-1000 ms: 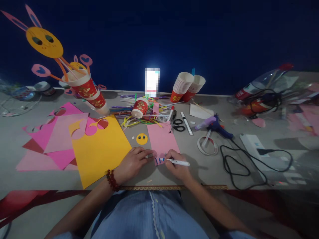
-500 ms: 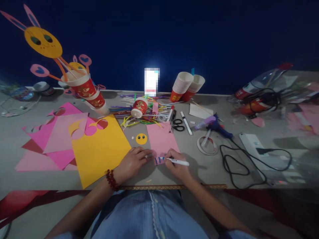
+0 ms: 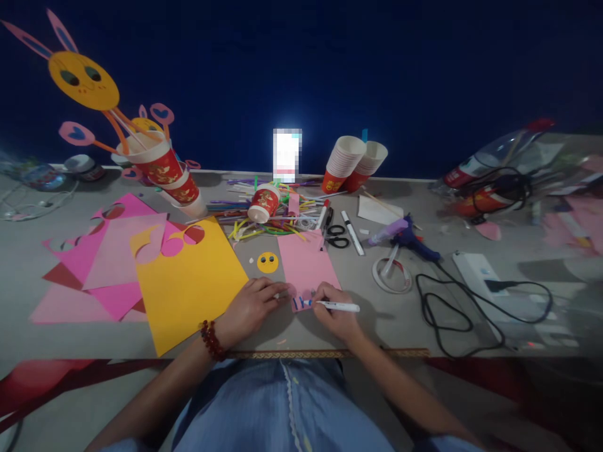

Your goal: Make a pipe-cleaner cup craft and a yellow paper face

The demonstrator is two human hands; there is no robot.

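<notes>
My right hand [image 3: 335,307] grips a white marker [image 3: 343,307], its blue tip at the near end of a pink paper sheet [image 3: 308,263]. Blue strokes show on the paper there. My left hand [image 3: 257,304] lies with its fingers stretched flat, the fingertips at the sheet's near left edge. Just beyond the left hand is a small yellow paper disc [image 3: 267,262] with two eyes. A large yellow sheet [image 3: 188,282], with round pieces cut from its far edge, lies beside the left hand.
Pink sheets [image 3: 125,251] are piled at left. Behind stand red cups with a paper rabbit figure [image 3: 85,80], pipe cleaners [image 3: 235,207] and stacked paper cups [image 3: 343,163]. Scissors [image 3: 337,236], a tape roll [image 3: 391,276], a glue gun [image 3: 414,242] and a power strip [image 3: 480,276] with black cord lie right.
The marker in my right hand has shifted very slightly at the blue strokes. My left hand stays in place on the sheet's edge.
</notes>
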